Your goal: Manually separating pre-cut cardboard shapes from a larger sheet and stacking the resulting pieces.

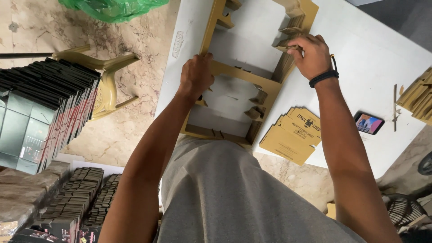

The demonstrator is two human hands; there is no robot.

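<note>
- A person in a grey shirt is leaning over a white surface (360, 58), both hands working on a flat cardboard frame (240, 74) lying between and under them.
- The left hand (195, 76) is gripping the frame's left rail, fingers curled over its edge near where the crossbar is joining it.
- The right hand (312, 56), wearing a black wristband (324, 78), is pinching a folded cardboard tab (288, 44) on the frame's right rail, fingers closed tight around it.
- More small tabs (255, 105) are standing up along the same rail, below the right hand and nearer the person.
- A stack of flat cardboard sheets (290, 135) is lying just beside the frame's near right corner, under the right forearm.
- A phone (368, 123) with a lit screen is resting on the surface to the right of that forearm, well apart from the frame.
- Further right, another pile of cardboard pieces (416, 96) is sitting at the surface's edge.
- Left of the left arm, a tan plastic chair (105, 72) is standing on the marble floor, with rows of dark flattened boxes (49, 103) stacked beyond it.
- A green plastic bag (112, 8) is lying on the floor above the chair.
</note>
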